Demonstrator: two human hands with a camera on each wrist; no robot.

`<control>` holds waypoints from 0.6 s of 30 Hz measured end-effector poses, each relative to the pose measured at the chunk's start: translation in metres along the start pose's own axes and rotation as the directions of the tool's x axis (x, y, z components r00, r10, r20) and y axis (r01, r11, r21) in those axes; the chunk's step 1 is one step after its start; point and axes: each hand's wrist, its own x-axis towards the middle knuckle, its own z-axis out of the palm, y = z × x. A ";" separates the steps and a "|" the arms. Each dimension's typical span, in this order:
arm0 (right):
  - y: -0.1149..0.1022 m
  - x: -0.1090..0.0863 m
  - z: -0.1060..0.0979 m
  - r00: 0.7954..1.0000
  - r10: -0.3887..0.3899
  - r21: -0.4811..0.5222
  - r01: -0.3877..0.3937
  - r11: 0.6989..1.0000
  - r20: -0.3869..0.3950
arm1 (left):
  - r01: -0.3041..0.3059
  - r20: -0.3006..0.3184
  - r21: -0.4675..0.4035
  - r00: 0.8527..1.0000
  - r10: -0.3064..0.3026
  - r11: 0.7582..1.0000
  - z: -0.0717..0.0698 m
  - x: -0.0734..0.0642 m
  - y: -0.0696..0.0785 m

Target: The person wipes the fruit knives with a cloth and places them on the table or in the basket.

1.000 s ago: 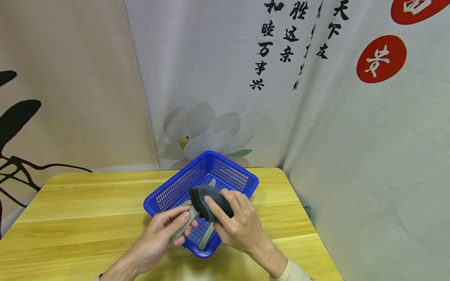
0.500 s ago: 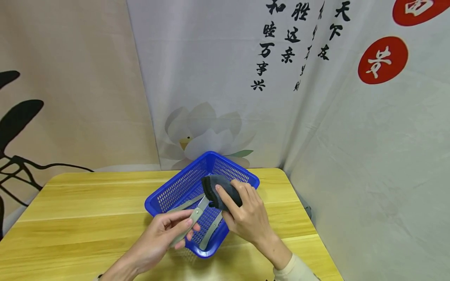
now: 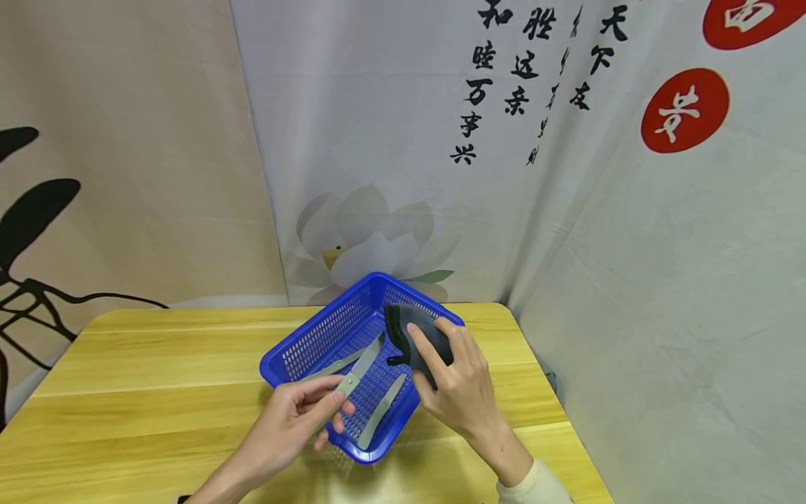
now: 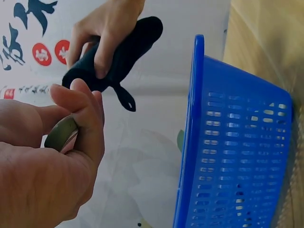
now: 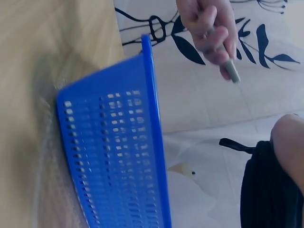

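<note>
My left hand (image 3: 286, 423) grips a knife (image 3: 365, 360) by its pale green handle. The bare blade points up and to the right over the blue basket (image 3: 269, 365). A dark grey-blue folded cloth (image 3: 403, 336) with a black edge and a small hanging loop is held in my right hand (image 3: 466, 385), just right of the blade tip. In the left wrist view the cloth (image 4: 135, 50) appears apart from the knife handle's end (image 4: 61, 134). Two more pale green-handled knives lie in the basket, one on the left (image 3: 340, 364) and one on the right (image 3: 380, 414).
The basket has perforated walls and stands on a yellow wooden table (image 3: 157, 392). A printed cloth backdrop (image 3: 378, 140) hangs behind the table, and a pale cloth wall (image 3: 680, 294) runs along the right side.
My right hand has drawn the cloth up and right along the blade and off its tip, baring the knife. My left hand stays in nearly the same place, holding the handle.
</note>
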 end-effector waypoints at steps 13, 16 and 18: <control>-0.045 -0.009 0.001 0.982 -0.146 0.061 0.139 0.988 0.118 | -0.055 -0.010 0.087 0.998 0.056 0.995 0.002 0.004 0.002; -0.046 -0.010 0.002 0.981 -0.130 0.043 0.125 0.991 0.141 | -0.066 0.011 0.079 0.998 0.066 0.995 0.002 0.004 0.001; -0.044 -0.011 0.002 0.982 -0.113 0.023 0.111 0.994 0.152 | -0.059 0.026 0.061 0.998 0.058 0.996 0.001 0.003 0.000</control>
